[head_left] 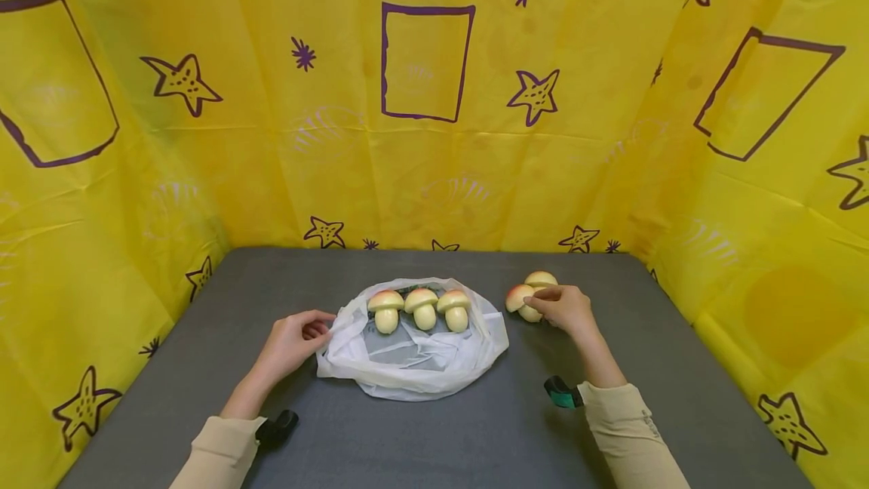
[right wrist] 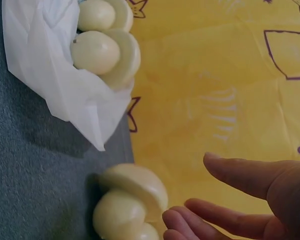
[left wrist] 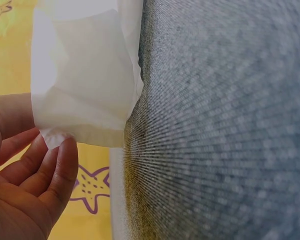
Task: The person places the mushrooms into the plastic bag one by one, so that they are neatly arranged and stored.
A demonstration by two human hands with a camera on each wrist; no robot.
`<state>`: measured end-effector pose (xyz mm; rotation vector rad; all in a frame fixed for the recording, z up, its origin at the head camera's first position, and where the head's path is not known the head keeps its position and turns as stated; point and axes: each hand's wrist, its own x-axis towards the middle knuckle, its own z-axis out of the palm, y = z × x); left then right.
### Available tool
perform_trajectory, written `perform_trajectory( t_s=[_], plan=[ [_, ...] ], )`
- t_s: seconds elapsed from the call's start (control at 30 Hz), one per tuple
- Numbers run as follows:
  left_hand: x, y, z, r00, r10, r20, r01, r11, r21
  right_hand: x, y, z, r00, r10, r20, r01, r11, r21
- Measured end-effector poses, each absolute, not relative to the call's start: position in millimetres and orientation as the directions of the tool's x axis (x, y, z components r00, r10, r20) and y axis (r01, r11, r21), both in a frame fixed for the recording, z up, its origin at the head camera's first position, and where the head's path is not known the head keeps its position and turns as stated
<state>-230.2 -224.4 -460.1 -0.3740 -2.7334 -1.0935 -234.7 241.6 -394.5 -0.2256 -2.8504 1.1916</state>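
Note:
A white plastic bag (head_left: 434,379) lies spread on the table with its mouth wide. Inside it, along the far side, three toy mushrooms (head_left: 425,315) with yellowish stems and red-tinted caps sit in a row. My left hand (head_left: 293,342) pinches the bag's left edge; in the left wrist view the white plastic (left wrist: 85,75) passes between thumb and fingers. To the right of the bag, two more mushrooms (head_left: 541,279) lie close together. My right hand (head_left: 566,309) is beside them, its thumb and fingers spread apart in the right wrist view, near the mushroom (right wrist: 120,212).
The dark grey table (head_left: 421,444) runs back to a yellow cloth backdrop (head_left: 434,157) with purple stars and frames, which also hangs on both sides. Wrist straps with dark cameras (head_left: 277,429) sit at both cuffs.

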Motion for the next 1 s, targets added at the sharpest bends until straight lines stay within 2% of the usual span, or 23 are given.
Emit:
perform_trajectory(
  t_s=[0.53, 1.0],
  plan=[
    [-229, -225, -461, -0.955, 0.167, 0.246, 0.291, 0.698, 0.654, -227, 272, -390, -0.988, 0.152, -0.014, 0.12, 0.715, -0.689],
    [-232, -224, -462, -0.955, 0.169, 0.242, 0.289, 0.699, 0.653, -224, 299, -393, -0.995, 0.099, 0.013, 0.066, 0.75, -0.658]
  ],
)
